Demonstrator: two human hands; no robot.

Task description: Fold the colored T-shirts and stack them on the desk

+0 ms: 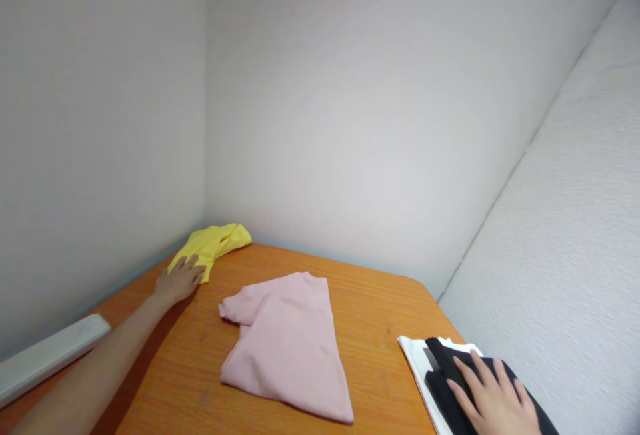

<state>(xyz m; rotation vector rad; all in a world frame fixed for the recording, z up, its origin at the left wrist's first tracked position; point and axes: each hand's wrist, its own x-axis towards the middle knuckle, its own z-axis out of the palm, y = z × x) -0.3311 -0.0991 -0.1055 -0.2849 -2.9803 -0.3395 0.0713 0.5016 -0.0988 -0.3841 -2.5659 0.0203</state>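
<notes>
My left hand [181,280] reaches to the far left of the table and rests on the near edge of a crumpled yellow cloth garment [207,245], fingers spread. At the lower right, my right hand [495,395] lies flat with fingers apart on a folded black garment [445,381]. Beneath the black one, a white garment [413,351] sticks out at the left and top. Between my hands a pink garment [293,345], partly folded with a sleeve pointing left, lies on the wooden table; neither hand touches it.
The orange-brown wooden table [373,308] has a rounded far right corner. A long white bar-shaped object [55,355] lies along its left side, beside my left forearm. Pale walls [350,121] stand close behind and on both sides.
</notes>
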